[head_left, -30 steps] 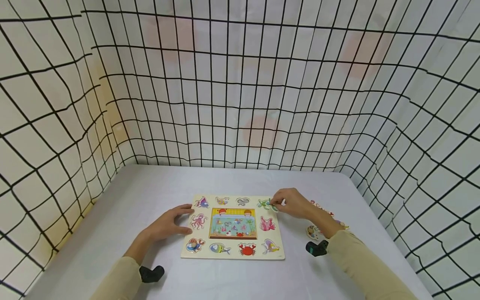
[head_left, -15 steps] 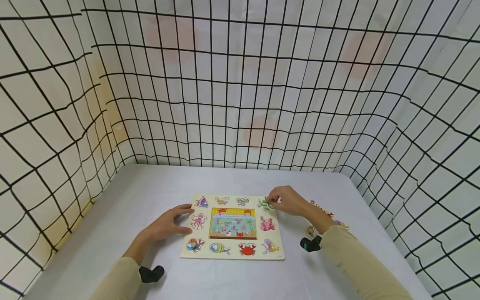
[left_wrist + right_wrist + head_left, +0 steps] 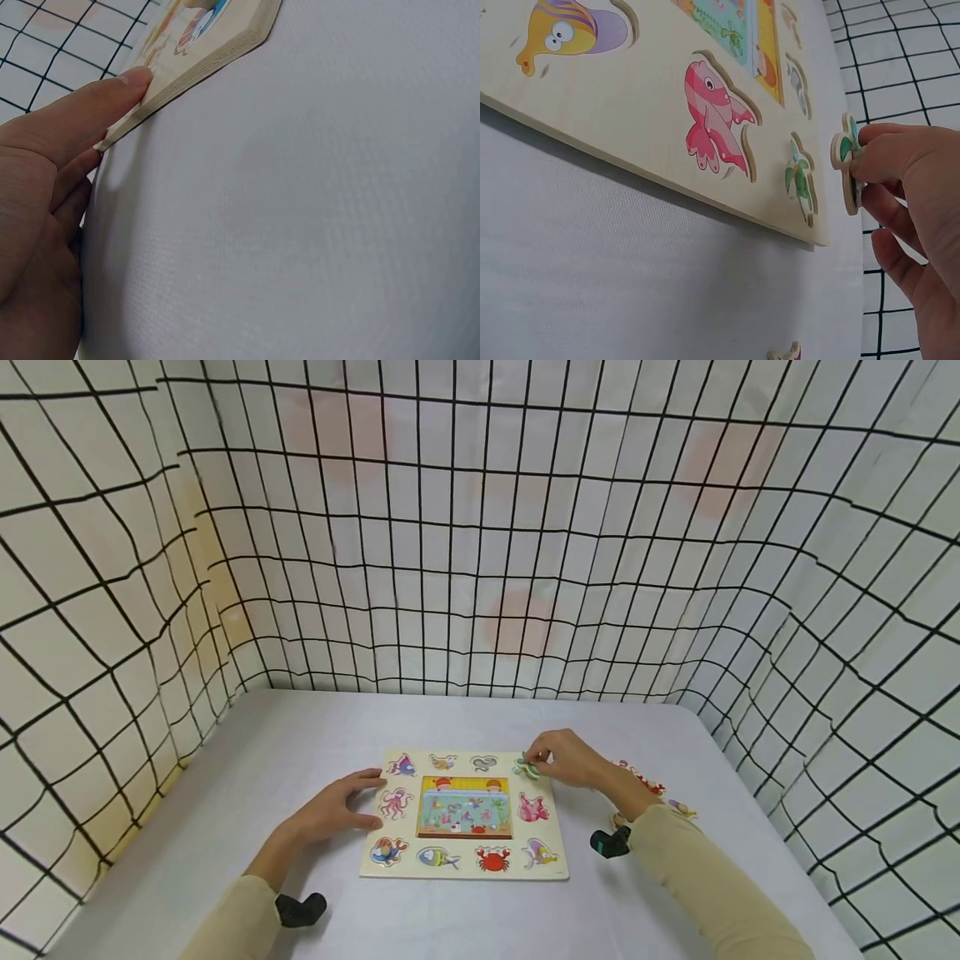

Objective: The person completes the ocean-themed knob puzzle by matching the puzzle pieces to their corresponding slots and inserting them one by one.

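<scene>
In the head view my left hand (image 3: pixel 330 808) rests at the left edge of a pale wooden puzzle board (image 3: pixel 553 866), fingers and thumb spread apart. Its thumb (image 3: pixel 124 94) lies on the board's edge in the left wrist view. My right hand (image 3: pixel 573 760) pinches a green turtle puzzle piece (image 3: pixel 849 169) between thumb and fingers, tilted on edge. It is held close above the board's far right corner, apart from the turtle slot (image 3: pixel 800 180), which has a turtle picture in it. Fingers cover part of the piece.
Several loose puzzle pieces (image 3: pixel 643 781) lie on the white table (image 3: pixel 442 918) right of the board, partly behind my right forearm. A pink fish picture (image 3: pixel 712 112) sits near the turtle slot. Black-grid white walls (image 3: pixel 465 552) stand around the table's back and sides.
My right hand has moved left with the turtle piece, from the board's right edge to over the turtle slot's area. The left hand and the board have stayed in place.
</scene>
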Motion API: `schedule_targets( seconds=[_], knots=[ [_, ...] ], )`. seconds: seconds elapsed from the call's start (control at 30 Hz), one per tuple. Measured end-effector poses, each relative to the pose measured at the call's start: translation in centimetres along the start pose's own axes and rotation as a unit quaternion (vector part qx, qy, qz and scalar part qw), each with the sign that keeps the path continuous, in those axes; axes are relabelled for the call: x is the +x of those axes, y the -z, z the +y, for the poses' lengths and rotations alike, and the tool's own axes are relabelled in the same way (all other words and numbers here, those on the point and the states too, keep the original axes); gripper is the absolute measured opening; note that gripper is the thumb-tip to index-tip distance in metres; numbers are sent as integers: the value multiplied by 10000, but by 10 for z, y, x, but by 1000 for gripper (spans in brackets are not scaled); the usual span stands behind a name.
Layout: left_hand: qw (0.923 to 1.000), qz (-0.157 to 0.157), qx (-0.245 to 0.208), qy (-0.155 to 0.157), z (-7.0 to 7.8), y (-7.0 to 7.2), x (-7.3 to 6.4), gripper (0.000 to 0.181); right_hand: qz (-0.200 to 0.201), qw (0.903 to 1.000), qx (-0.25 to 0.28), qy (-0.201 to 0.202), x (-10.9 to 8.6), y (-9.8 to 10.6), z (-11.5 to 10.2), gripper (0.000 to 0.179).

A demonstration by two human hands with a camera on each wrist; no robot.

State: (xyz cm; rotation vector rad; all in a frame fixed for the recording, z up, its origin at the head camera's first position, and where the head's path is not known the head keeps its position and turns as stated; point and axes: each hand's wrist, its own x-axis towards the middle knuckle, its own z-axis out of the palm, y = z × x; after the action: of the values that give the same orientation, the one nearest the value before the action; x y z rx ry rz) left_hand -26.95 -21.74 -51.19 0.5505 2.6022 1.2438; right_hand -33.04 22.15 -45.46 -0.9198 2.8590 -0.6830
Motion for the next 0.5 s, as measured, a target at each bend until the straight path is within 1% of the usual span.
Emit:
schedule_targets(
  seconds=[0.13,0.23,0.27,0.33,0.5],
  knots=[
    [10000,30,23,19,1,1,-2,74,-6,10000,14,18,3,0,-3,16],
    [10000,0,0,-41,2,1,-2,73,-44,10000,-29,2,3,-1,-3,16],
    [10000,-4,-46,-15,2,1,-2,73,-57,10000,-54,20,3,-2,-3,16],
    [10000,-13,7,-74,2,0,-2,73,-73,9999,-93,68,3,-3,-2,16],
    [10000,-9,15,-63,2,0,-1,73,-74,9998,-146,113,4,-6,2,15]
  ],
)
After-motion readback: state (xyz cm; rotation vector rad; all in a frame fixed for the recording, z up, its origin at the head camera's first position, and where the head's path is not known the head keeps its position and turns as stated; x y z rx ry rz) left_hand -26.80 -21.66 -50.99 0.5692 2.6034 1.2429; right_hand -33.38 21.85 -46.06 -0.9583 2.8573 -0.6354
